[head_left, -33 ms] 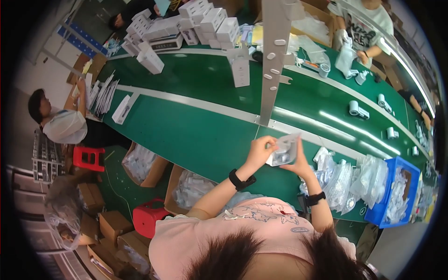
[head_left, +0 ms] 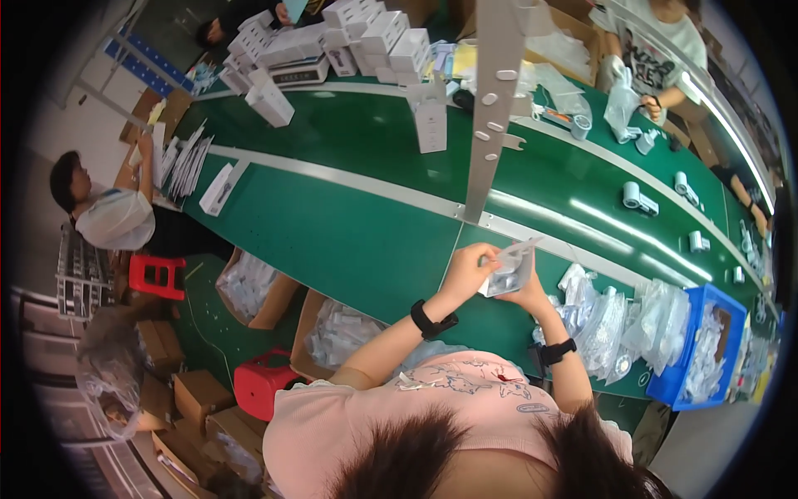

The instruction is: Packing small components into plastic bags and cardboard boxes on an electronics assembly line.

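Note:
Over the green bench [head_left: 357,241] I hold a small, pale, open box [head_left: 510,276] with a raised, whitish flap. My left hand [head_left: 467,273] is closed at the box's left side, fingers pinched at the flap. Around its right side and underneath, my right hand [head_left: 529,294] grips it. What lies inside the box is too blurred to name. Just right of my right hand are several clear plastic bags [head_left: 604,333] with pale items in them.
At the right stands a blue crate [head_left: 672,384] of bagged parts. A metal post [head_left: 490,125] rises beyond my hands. White boxes [head_left: 357,41] are stacked at the back. Grey-white handheld devices [head_left: 640,200] lie on the far green strip. Co-workers are at left and back right.
The box has turned slightly in my hands, and its flap now stands farther from the body. My right fingers have moved lower behind it. The co-worker's hand at back right has shifted a little.

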`<state>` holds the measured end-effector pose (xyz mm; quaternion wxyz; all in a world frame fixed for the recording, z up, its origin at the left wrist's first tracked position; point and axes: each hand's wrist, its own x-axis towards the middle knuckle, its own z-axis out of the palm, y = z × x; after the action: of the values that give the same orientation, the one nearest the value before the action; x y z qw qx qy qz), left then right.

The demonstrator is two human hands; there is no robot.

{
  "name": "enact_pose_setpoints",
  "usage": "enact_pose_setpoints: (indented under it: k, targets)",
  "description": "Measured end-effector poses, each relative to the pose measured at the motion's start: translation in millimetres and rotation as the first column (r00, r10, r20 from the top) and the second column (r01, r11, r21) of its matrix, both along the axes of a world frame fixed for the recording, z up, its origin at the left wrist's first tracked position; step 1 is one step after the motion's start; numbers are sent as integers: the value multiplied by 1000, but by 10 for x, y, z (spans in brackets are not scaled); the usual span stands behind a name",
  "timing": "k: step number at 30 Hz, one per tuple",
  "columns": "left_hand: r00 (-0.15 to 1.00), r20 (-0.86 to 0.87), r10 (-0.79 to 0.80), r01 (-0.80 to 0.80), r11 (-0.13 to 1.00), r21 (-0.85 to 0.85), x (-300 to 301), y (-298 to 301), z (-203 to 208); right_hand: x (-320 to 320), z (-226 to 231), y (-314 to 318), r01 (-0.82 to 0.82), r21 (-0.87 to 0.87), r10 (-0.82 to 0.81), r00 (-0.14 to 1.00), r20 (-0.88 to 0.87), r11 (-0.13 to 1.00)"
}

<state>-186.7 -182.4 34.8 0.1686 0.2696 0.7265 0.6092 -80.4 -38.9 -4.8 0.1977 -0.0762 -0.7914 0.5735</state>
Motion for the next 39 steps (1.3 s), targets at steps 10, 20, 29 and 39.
enact_pose_setpoints:
  k: [10,20,29,39]
  targets:
    - [903,35,428,-429,902,53,-605,-1279,-295,-841,-330,1200,535,-20,-535,841,-81,844]
    - [451,-839,305,-886,270,-378,-3667,-3523,-475,-1653,-836,1796,555,287,-554,827,-94,781]
    - [785,-617,54,-594,-219,-774,-5456,-4514,-960,-1515,-350,1264,587,303,-619,786,9,751]
    - [444,-895,45,-786,500,-364,-4401,-3783,-480,-532,-408,528,711,594,-809,564,-164,375]
